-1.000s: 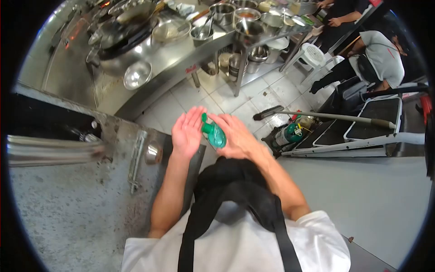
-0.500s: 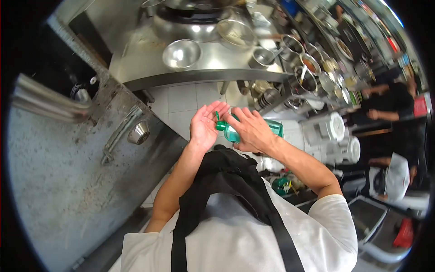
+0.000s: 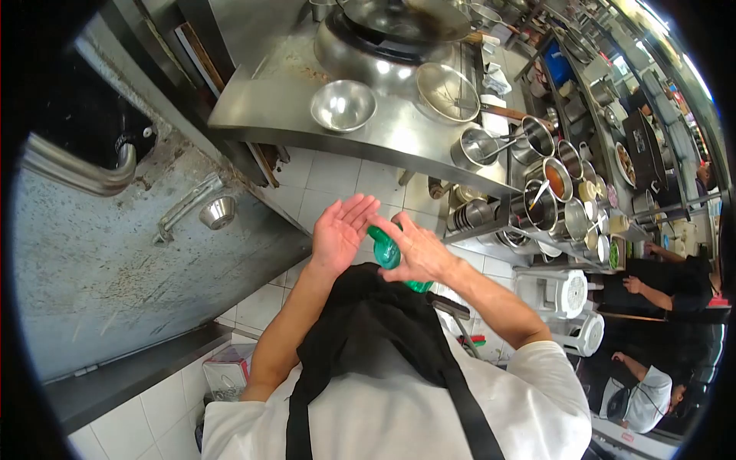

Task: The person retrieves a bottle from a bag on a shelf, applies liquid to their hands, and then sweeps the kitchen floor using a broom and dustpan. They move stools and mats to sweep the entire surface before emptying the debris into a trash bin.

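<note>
My left hand [image 3: 343, 234] is held out palm up, fingers stretched and slightly cupped, with nothing solid in it. Beside it, my right hand [image 3: 420, 251] grips a green, see-through squeeze bottle [image 3: 387, 253] with a green cap. The bottle's cap end points up toward me, close to the left fingers, and a right finger lies at the cap. Whether the cap is closed cannot be made out. Part of the bottle is hidden behind the right hand. Both hands are above the tiled floor, in front of my black apron [image 3: 368, 314].
A steel counter [image 3: 268, 107] ahead bears a metal bowl [image 3: 343, 106], a wok [image 3: 406, 21] and a round strainer [image 3: 448, 92]. Several pots, including one with orange sauce [image 3: 553, 178], stand to the right. White stools [image 3: 556, 294] and co-workers [image 3: 640, 399] are on the right. A metal door [image 3: 153, 284] is at left.
The bottle has turned from lying sideways, its open flip cap over my left palm, to pointing up toward me. My right hand has shifted its hold around it. The view has shifted.
</note>
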Demonstrator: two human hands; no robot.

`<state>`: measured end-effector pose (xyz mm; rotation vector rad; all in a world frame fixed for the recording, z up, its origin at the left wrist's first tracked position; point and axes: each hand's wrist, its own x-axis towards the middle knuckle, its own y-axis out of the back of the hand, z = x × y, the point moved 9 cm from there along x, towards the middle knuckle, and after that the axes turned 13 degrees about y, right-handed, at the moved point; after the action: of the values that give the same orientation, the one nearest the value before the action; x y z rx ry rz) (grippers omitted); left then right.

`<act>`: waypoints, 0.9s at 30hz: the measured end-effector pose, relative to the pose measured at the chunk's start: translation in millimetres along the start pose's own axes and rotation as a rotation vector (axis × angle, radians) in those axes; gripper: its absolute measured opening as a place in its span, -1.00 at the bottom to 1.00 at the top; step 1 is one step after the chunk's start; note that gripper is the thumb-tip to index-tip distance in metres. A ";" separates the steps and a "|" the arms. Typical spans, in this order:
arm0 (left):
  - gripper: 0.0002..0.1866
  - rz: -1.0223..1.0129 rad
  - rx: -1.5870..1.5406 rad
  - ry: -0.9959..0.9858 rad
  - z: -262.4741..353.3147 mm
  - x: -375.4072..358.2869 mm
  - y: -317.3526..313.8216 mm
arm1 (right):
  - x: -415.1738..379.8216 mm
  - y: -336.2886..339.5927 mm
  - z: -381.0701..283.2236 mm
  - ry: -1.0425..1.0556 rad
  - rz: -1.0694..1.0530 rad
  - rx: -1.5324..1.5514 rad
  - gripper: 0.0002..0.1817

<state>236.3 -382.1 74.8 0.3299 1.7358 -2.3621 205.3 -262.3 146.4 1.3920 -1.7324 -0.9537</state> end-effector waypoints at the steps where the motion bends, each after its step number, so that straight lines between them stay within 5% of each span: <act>1: -0.54 -0.003 0.010 -0.011 0.0 -3.0 5.4 | -2.2 -1.8 0.7 0.012 0.009 -0.003 0.06; 5: -0.55 0.099 -0.027 -0.047 1.7 -16.0 29.5 | -0.6 49.0 17.6 -0.042 0.194 0.136 -0.06; 8: -0.56 0.188 -0.068 -0.087 -1.1 -37.8 51.2 | 9.3 130.4 35.2 0.000 0.596 0.091 -0.11; 11: -0.56 0.245 -0.120 -0.128 -11.2 -55.0 68.9 | 21.4 197.4 52.3 0.228 1.066 -0.131 0.11; 15: -0.57 0.275 -0.210 -0.150 -30.0 -71.7 79.7 | 85.4 213.1 134.9 -0.006 1.121 0.063 0.09; 19: -0.57 0.259 -0.243 -0.167 -36.6 -80.3 79.3 | 128.0 149.9 220.2 -0.077 1.031 0.033 0.05; 27: -0.59 0.251 -0.256 -0.166 -23.9 -83.0 83.9 | 125.5 128.1 215.9 -0.085 1.048 -0.130 0.10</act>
<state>340.9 -382.3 15.4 0.2830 1.7752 -1.9121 -63.1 -342.1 165.1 0.2243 -2.0322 -0.4968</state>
